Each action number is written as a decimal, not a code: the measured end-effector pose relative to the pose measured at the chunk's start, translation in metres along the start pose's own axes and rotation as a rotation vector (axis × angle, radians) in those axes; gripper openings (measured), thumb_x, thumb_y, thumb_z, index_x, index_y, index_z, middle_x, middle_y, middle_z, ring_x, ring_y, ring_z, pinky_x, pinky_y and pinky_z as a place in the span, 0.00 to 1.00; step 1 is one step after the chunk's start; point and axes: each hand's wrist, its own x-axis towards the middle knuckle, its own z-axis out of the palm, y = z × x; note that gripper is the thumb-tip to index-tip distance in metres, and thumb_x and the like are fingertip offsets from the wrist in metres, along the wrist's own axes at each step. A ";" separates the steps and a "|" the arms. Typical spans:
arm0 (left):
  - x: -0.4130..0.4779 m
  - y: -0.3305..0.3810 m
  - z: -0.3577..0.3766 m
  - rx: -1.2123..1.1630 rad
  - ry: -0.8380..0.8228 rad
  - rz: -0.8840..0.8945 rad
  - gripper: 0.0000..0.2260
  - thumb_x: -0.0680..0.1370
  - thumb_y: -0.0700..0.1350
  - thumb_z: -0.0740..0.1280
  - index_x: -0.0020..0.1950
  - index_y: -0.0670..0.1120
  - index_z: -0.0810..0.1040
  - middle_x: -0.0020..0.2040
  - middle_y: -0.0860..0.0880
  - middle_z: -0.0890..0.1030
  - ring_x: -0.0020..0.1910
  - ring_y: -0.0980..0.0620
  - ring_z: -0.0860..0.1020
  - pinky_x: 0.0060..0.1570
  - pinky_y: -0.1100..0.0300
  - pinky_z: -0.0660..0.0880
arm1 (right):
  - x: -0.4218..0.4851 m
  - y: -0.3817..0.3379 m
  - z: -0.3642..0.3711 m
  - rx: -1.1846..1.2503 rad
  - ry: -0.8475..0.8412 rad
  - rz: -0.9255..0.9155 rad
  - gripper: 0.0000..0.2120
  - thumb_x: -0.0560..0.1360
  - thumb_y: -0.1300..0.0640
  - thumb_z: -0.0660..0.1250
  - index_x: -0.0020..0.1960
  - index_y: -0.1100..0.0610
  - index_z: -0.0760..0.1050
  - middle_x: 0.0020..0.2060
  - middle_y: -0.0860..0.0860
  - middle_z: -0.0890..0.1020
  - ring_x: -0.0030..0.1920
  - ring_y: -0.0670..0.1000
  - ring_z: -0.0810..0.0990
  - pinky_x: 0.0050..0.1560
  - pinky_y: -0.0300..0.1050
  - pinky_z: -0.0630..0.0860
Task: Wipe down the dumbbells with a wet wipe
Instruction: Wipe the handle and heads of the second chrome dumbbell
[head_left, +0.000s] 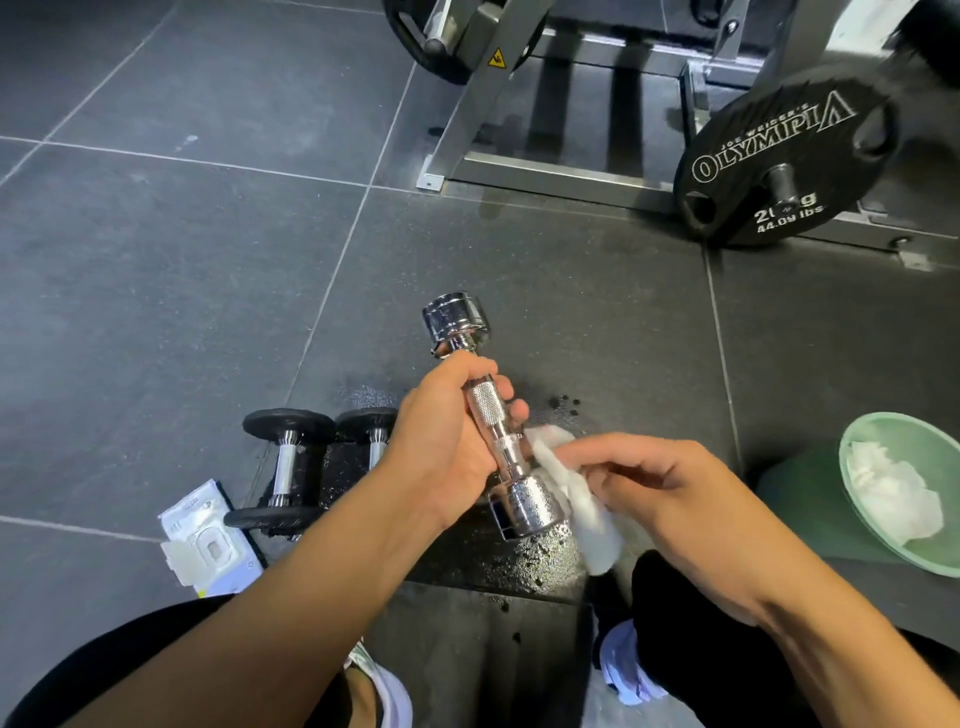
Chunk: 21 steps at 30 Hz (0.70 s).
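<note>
A chrome dumbbell is held tilted above the dark floor, one head up and away, the other near me. My left hand grips its knurled handle. My right hand pinches a white wet wipe against the near head and the handle's lower end. Two black dumbbells with chrome handles lie side by side on the floor to the left, partly hidden behind my left forearm.
A white wet-wipe pack lies on the floor at lower left. A green bin holding crumpled white wipes stands at right. A machine frame and a black Olympia weight plate stand behind. The floor under the dumbbell is wet.
</note>
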 end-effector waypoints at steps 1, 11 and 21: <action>0.002 0.000 -0.001 -0.025 -0.004 0.006 0.04 0.81 0.40 0.65 0.47 0.45 0.73 0.36 0.48 0.75 0.32 0.50 0.75 0.37 0.53 0.79 | 0.000 0.001 0.003 0.081 0.009 0.037 0.20 0.81 0.72 0.64 0.56 0.51 0.87 0.53 0.47 0.89 0.57 0.49 0.86 0.61 0.44 0.80; 0.018 0.000 -0.006 -0.090 0.096 0.063 0.07 0.80 0.40 0.64 0.42 0.46 0.71 0.33 0.49 0.73 0.31 0.51 0.73 0.36 0.57 0.74 | 0.004 0.019 0.044 -0.701 0.117 -0.681 0.10 0.80 0.63 0.72 0.60 0.55 0.84 0.60 0.47 0.82 0.56 0.50 0.78 0.59 0.40 0.73; 0.020 0.006 -0.004 -0.239 0.049 0.075 0.08 0.79 0.36 0.61 0.42 0.47 0.68 0.34 0.49 0.70 0.30 0.51 0.70 0.37 0.55 0.72 | 0.020 0.015 0.038 0.102 0.377 -0.100 0.09 0.82 0.59 0.68 0.56 0.52 0.87 0.55 0.48 0.88 0.56 0.51 0.84 0.60 0.45 0.76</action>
